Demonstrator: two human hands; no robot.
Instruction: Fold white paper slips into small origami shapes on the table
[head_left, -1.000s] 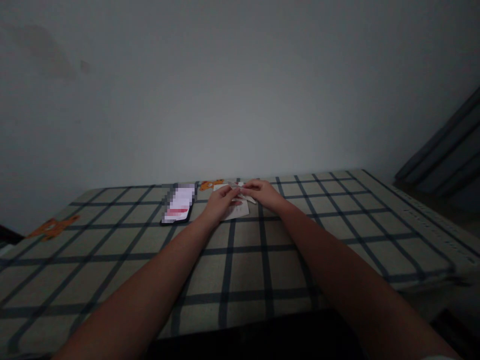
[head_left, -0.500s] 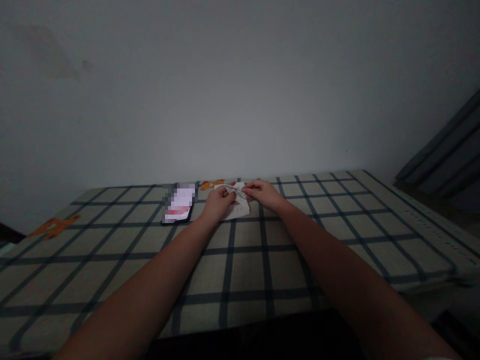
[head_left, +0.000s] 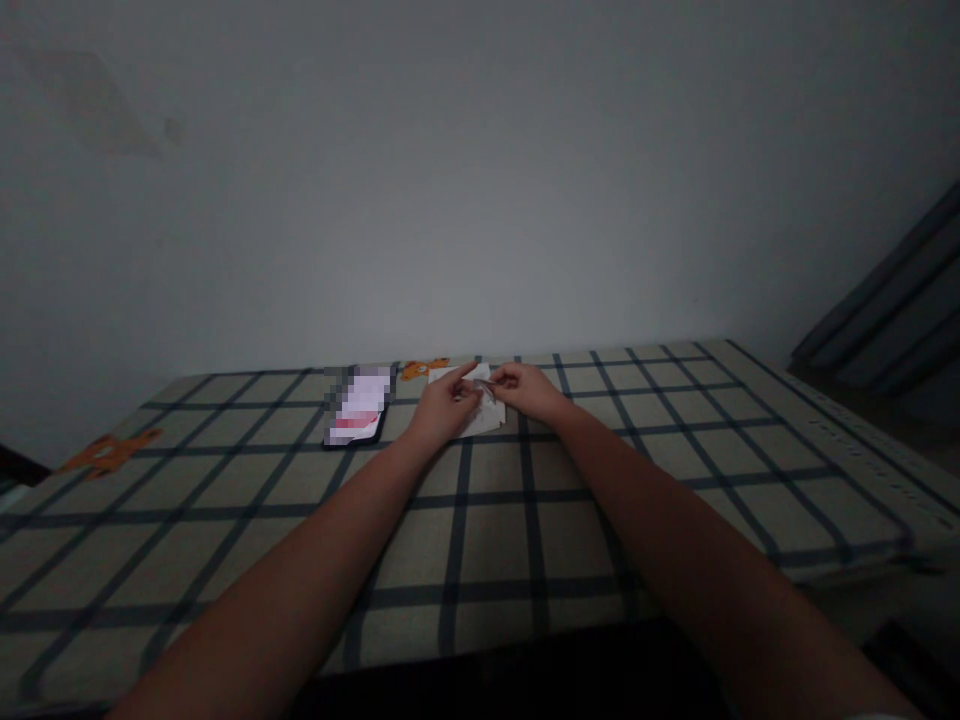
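Dim grey light; the phone glows brightest, partly pixelated. Right of it, the paper loses fine detail; beyond the phone, the wall darkens outward.

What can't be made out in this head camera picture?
All in the head view:
White paper: partly hidden by the left hand and right hand; any markings are too small to read.
Phone screen: contents pixelated.
Pale lettering: too blurred to read.
Dark drape-like shape: cut off by the right edge.

- Left arm and right arm are stretched forward.
- Left hand is held low, one finger extended.
- Right hand is curled into a pinch.
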